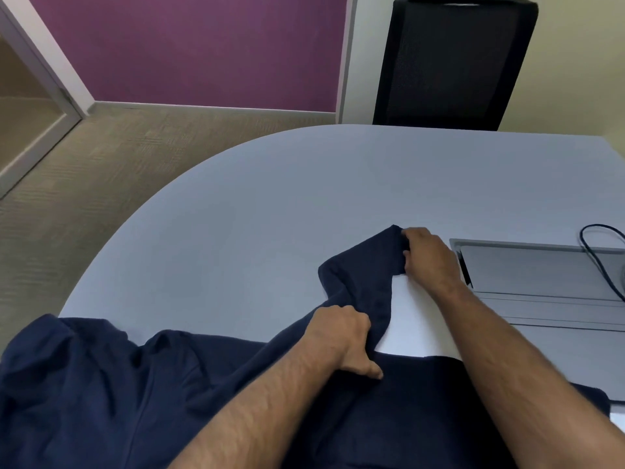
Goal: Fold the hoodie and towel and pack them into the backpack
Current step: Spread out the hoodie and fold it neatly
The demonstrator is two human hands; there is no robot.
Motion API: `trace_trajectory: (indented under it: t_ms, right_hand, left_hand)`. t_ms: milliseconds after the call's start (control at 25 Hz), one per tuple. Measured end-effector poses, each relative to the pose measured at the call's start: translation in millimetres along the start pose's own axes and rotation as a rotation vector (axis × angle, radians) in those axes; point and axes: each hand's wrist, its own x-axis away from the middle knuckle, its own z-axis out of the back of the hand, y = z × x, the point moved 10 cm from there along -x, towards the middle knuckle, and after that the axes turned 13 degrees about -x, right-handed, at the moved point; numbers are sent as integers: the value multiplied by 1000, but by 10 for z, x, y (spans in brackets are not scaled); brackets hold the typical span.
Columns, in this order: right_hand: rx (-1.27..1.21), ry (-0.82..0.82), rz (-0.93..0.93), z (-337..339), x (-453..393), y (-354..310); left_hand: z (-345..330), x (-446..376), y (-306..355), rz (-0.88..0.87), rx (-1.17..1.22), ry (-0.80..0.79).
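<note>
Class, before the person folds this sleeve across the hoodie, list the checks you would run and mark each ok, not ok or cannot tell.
1. Right hand grips the sleeve end: ok.
2. Left hand grips the sleeve near the hoodie body: ok.
3. Sleeve lies flat: not ok, it bends and bunches.
4. Bare table beyond the hoodie: ok.
5. Black cable clear of the cloth: ok.
6. Towel and backpack within reach: cannot tell, neither is in view.
</note>
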Motion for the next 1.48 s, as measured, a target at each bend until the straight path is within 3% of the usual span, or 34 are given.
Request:
trace_trajectory:
  t_ms: [200, 600, 840, 1080, 1480]
  right_hand:
    - [226, -169, 118, -228, -274, -111]
    - [195, -256, 54, -220, -364, -215]
    - [182, 21, 17, 151, -115, -163]
    - [-134, 252, -132, 648, 551, 246]
    - [-277, 401, -260, 1285, 2190, 656]
  left_hand:
    - [-75, -146, -42, -7, 36, -158]
    - [-138, -67, 3, -33, 10, -240]
    - [-103, 60, -14, 37, 75, -136]
    - [103, 438, -47, 57, 44, -1]
    - [251, 1394, 391, -63, -154, 46]
